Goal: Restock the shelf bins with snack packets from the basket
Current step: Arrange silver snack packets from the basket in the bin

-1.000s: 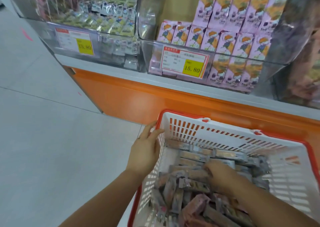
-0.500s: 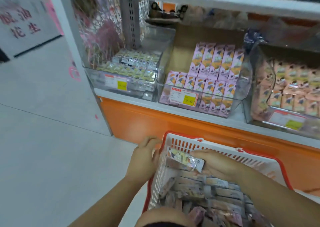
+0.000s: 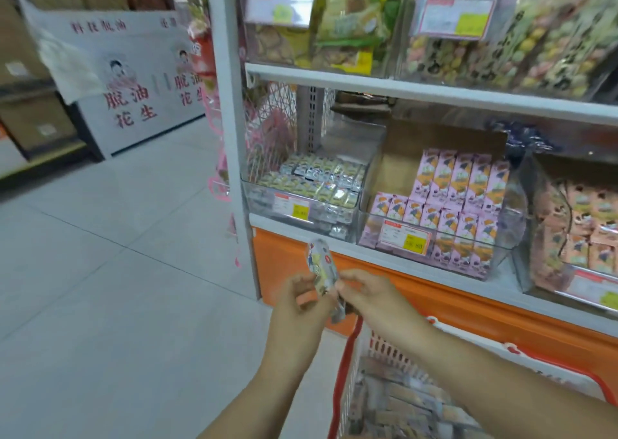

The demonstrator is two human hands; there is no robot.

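- Count: 2 hands, 1 basket, 3 clear bins on the lower shelf and 2 on the upper shelf.
- 1 snack packet (image 3: 320, 268) clearly in hand. A second bit of wrapper shows under the fingers, but I can't tell if it's a separate packet.
- Grip: left hand (image 3: 297, 305) and right hand (image 3: 374, 300) both pinch the snack packet. It stands upright between them in the air, in front of the orange shelf base (image 3: 434, 291) and just below the left bin (image 3: 267, 201).
- Versus 0.5 s ago: the left hand was on the basket rim and is now off it and on the packet. The right hand had the packet just over the basket, and both hands are now higher. The view has tilted up, so the upper shelf is in shot.
- basket (image 3: 346, 371): red rim, white walls, holding a pile of loose packets (image 3: 401, 402) too blurred to count.
- Left bin: small silver-and-yellow packets (image 3: 321, 174).
- middle bin (image 3: 513, 211): pink cartons (image 3: 465, 187) in rows.
- right bin (image 3: 526, 261): peach packets (image 3: 582, 231).
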